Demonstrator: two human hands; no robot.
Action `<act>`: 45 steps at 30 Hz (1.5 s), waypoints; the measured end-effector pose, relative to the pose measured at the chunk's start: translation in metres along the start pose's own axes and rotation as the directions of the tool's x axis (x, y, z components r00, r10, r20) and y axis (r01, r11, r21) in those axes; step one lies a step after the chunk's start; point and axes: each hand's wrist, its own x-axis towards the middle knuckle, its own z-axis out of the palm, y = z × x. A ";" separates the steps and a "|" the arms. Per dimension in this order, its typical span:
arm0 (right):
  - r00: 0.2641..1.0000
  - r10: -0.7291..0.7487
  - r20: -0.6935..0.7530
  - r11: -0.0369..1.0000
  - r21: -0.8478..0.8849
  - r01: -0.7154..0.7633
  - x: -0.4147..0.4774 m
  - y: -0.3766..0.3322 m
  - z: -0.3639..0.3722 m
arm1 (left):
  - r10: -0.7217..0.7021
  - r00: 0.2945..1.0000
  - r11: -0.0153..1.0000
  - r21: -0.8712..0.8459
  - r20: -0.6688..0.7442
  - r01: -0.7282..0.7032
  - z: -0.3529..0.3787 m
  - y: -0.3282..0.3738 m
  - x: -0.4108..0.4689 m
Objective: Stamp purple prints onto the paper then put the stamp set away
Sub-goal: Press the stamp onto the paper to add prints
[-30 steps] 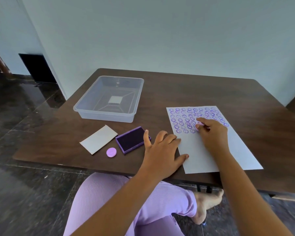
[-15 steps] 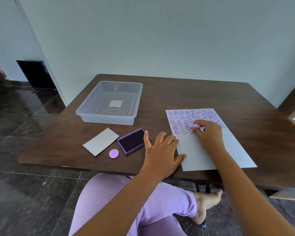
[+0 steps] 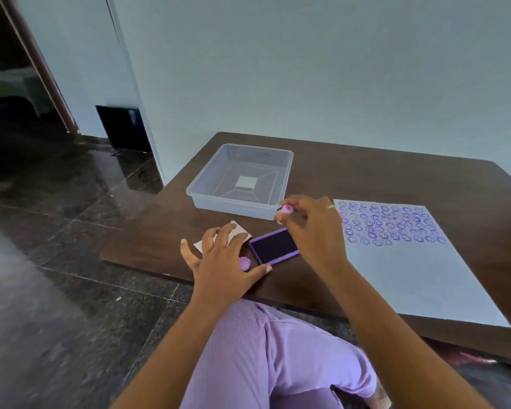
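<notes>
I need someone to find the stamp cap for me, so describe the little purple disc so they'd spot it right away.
Start at the clear plastic tray on the dark wooden table, then come toward the near edge to the open purple ink pad. The small purple disc lies just left of the pad, partly under the left hand. It is the only round, flat thing there; the neighbouring card is pale and rectangular.

Soft daylight, motion-blurred left edge

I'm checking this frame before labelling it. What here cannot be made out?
- Stamp: the right hand's fingers cover most of it; its print face is unseen.
- Purple cap and grey card: partly under the left hand.
- Paper: its stamped prints are too small to read clearly.
- Floor at left: blurred.
</notes>
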 end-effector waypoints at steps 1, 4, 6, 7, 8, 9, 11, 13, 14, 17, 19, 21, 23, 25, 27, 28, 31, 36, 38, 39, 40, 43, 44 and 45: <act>0.997 -0.024 0.067 0.995 -0.090 0.030 -0.005 -0.002 0.009 | 0.003 1.000 1.000 -0.012 -0.006 -0.003 0.003 0.000 0.001; 0.970 0.020 0.242 0.970 -0.242 0.041 -0.018 0.001 0.023 | -0.007 0.999 0.999 -0.053 -0.032 0.006 0.008 0.004 0.001; 0.973 0.017 0.230 0.963 -0.267 0.046 -0.015 0.001 0.025 | -0.019 0.999 0.998 -0.066 -0.044 0.016 0.009 0.004 0.003; 0.973 0.015 0.229 0.957 -0.285 0.053 -0.014 0.001 0.025 | -0.017 0.999 0.998 -0.060 -0.036 0.015 0.008 0.004 0.003; 0.970 0.008 0.242 0.953 -0.296 0.066 -0.013 0.001 0.025 | -0.014 0.999 0.998 -0.057 -0.032 0.012 0.008 0.003 0.004; 0.966 0.004 0.258 0.958 -0.279 0.070 -0.014 0.002 0.025 | -0.011 0.999 0.998 -0.058 -0.031 0.009 0.008 0.002 0.004; 0.964 0.066 0.257 0.993 -0.108 -0.040 -0.016 0.010 0.018 | -0.006 1.000 0.998 -0.056 -0.028 0.005 0.006 0.003 0.004; 0.965 0.219 0.147 0.958 0.158 -0.241 -0.014 0.027 -0.003 | 0.007 1.000 0.999 -0.051 -0.030 -0.008 0.005 0.006 0.003; 0.954 0.295 0.051 0.924 0.240 -0.298 -0.013 0.039 -0.018 | 0.019 0.999 0.999 -0.046 -0.028 -0.021 0.005 0.010 0.003; 0.886 0.431 -0.171 0.895 0.200 -0.397 -0.010 0.084 -0.071 | 0.082 0.997 0.993 -0.079 -0.008 -0.083 0.003 0.029 0.004; 0.856 0.459 -0.239 0.888 0.147 -0.435 -0.011 0.112 -0.096 | 0.144 0.989 0.984 -0.104 0.014 -0.142 0.004 0.051 0.003; 0.843 0.478 -0.246 0.878 0.106 -0.466 -0.014 0.135 -0.105 | 0.227 0.974 0.966 -0.132 0.012 -0.223 0.008 0.075 0.001; 0.858 0.474 -0.199 0.880 0.083 -0.467 -0.017 0.151 -0.104 | 0.310 0.951 0.934 -0.186 0.005 -0.304 0.014 0.100 -0.001; 0.879 0.450 -0.159 0.893 0.059 -0.447 -0.019 0.158 -0.098 | 0.381 0.924 0.911 -0.181 0.028 -0.370 0.023 0.120 -0.001; 0.891 0.428 -0.150 0.903 0.036 -0.428 -0.019 0.161 -0.095 | 0.430 0.901 0.897 -0.137 0.052 -0.420 0.032 0.133 0.001; 0.893 0.424 -0.149 0.905 0.039 -0.423 -0.019 0.162 -0.095 | 0.446 0.893 0.891 -0.124 0.058 -0.437 0.035 0.136 0.002; 0.895 0.419 -0.153 0.908 0.076 -0.412 -0.018 0.166 -0.096 | 0.442 0.895 0.891 -0.143 0.063 -0.431 0.042 0.137 0.004; 0.929 0.352 -0.112 0.934 -0.028 -0.357 -0.018 0.166 -0.091 | 0.432 0.900 0.895 -0.147 0.047 -0.422 0.044 0.136 0.004; 0.936 0.335 -0.112 0.936 -0.072 -0.344 -0.016 0.165 -0.090 | 0.435 0.899 0.895 -0.138 0.054 -0.425 0.044 0.135 0.004; 0.936 0.333 -0.114 0.936 -0.086 -0.343 -0.015 0.166 -0.090 | 0.437 0.898 0.894 -0.133 0.056 -0.427 0.045 0.135 0.004; 0.935 0.334 -0.116 0.933 -0.100 -0.346 -0.014 0.166 -0.090 | 0.440 0.897 0.893 -0.130 0.052 -0.431 0.045 0.135 0.003; 0.936 0.335 -0.108 0.926 -0.148 -0.349 -0.011 0.163 -0.091 | 0.444 0.895 0.891 -0.128 0.048 -0.435 0.040 0.136 0.001; 0.935 0.340 -0.099 0.924 -0.151 -0.352 -0.011 0.161 -0.091 | 0.449 0.892 0.889 -0.127 0.058 -0.439 0.039 0.135 0.000; 0.933 0.350 -0.086 0.922 -0.147 -0.360 -0.011 0.159 -0.092 | 0.453 0.889 0.888 -0.122 0.063 -0.444 0.037 0.132 -0.002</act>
